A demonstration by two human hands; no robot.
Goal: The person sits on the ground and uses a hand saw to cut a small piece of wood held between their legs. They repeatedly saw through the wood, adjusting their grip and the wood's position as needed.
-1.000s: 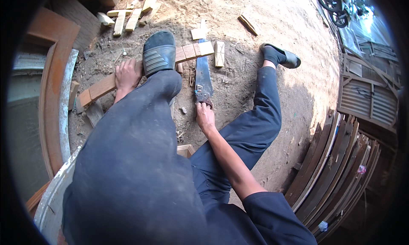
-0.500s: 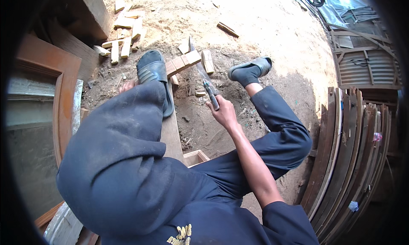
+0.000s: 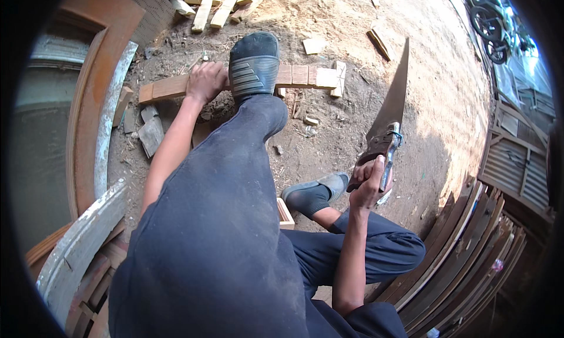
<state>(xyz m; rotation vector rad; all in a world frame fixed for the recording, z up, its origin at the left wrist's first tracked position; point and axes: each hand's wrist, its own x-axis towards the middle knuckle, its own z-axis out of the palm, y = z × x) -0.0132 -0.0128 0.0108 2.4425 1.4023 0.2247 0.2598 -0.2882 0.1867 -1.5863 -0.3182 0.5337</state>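
My left hand [image 3: 207,82] is closed over a wooden bar [image 3: 167,88] that lies crosswise ahead of me. Marked lines cross the bar toward its paler right end. Beside that hand, my left foot in a grey slide sandal [image 3: 254,71] rests on the bar. Off to the right, my right hand [image 3: 371,182] grips a handsaw [image 3: 395,94] by its handle, the blade tilted up and forward, apart from the wood. A short wood block [image 3: 338,78] sits at the bar's right end.
Wood offcuts [image 3: 224,12] lie on the dirt ahead, with a dark stick [image 3: 379,44] farther right. A framed wooden panel [image 3: 85,115] stands at my left. Several planks [image 3: 452,250] lean at the right, and a motorcycle [image 3: 490,29] is parked far right.
The handsaw has come away from the bar's end and swung right, its blade now raised. My left hand, mostly hidden before, shows on the bar. The view has shifted.
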